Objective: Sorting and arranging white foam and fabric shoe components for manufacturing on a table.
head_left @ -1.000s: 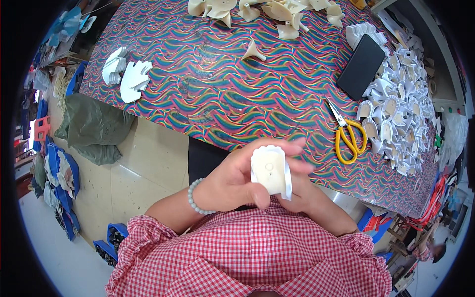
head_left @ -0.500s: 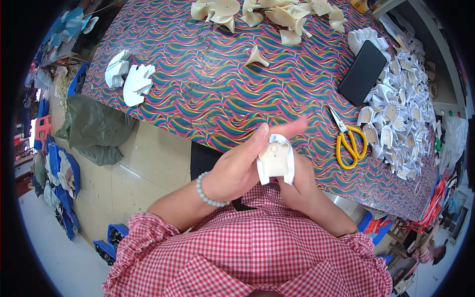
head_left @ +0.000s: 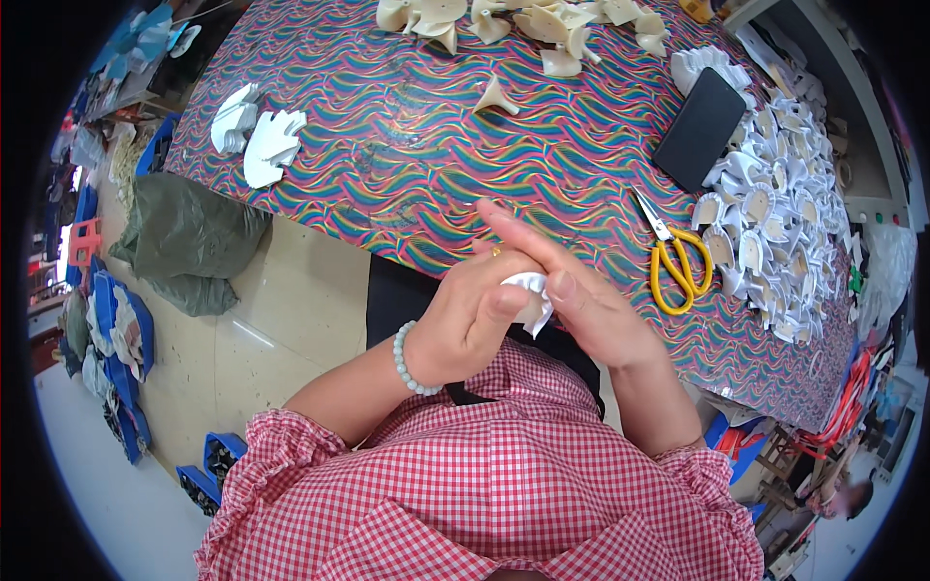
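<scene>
Both hands have come closer together, and the small white piece, which showed its flat face half a second ago, is now mostly hidden between them. Only a bent white bit peeks out, just beside the two thumbs. On the left hand, the fingers are curled in and the thumb is bent toward them, with the white piece held in the small gap. On the right hand, the fingers are long and almost straight, lying over the left ones, and the thumb is right by the white piece. I cannot tell if the right hand grips it too

To the right of the fingers, yellow scissors lie on the desk with their blades a little apart. Past them is a flat black thing like a phone, touching a big pile of white and cream pieces. Straight past the fingers lies one cream piece, and farther on are more curvy cream pieces. Far left of the fingers sit two white stacks near the desk's edge. Nearer, also left, is a dark green bag
</scene>
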Motion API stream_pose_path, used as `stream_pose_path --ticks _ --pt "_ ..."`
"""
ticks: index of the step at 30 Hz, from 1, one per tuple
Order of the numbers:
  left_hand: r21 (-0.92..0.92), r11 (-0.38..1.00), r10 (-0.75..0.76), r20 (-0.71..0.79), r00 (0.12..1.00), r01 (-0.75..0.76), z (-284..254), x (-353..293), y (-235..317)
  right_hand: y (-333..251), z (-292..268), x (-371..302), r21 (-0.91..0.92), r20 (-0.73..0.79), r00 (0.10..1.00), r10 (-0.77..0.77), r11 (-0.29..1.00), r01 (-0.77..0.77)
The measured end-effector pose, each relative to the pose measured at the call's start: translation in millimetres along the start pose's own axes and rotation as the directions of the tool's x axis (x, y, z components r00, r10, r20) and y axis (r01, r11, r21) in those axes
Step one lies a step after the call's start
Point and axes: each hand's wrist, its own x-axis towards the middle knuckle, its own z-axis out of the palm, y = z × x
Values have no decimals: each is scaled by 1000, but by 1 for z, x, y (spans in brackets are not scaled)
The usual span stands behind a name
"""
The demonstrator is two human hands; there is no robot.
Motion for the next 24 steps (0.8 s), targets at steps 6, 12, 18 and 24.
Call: stream_pose_path --ticks 6,12,18,24 --pt "120 993 6 -106 994 6 12 4 -22 44 24 3 -127 -424 877 -227 973 191" --pt "-169 898 -348 290 891 406 -25 19 -6 26 -8 9 100 -459 885 75 994 -33" --pt "236 967 -92 -38 995 98 -18 4 -30 7 5 13 -546 -433 891 -137 826 -139" --pt "498 845 45 -428 903 193 -110 -4 -30 29 -24 17 -995 -81 975 -207 79 -66"
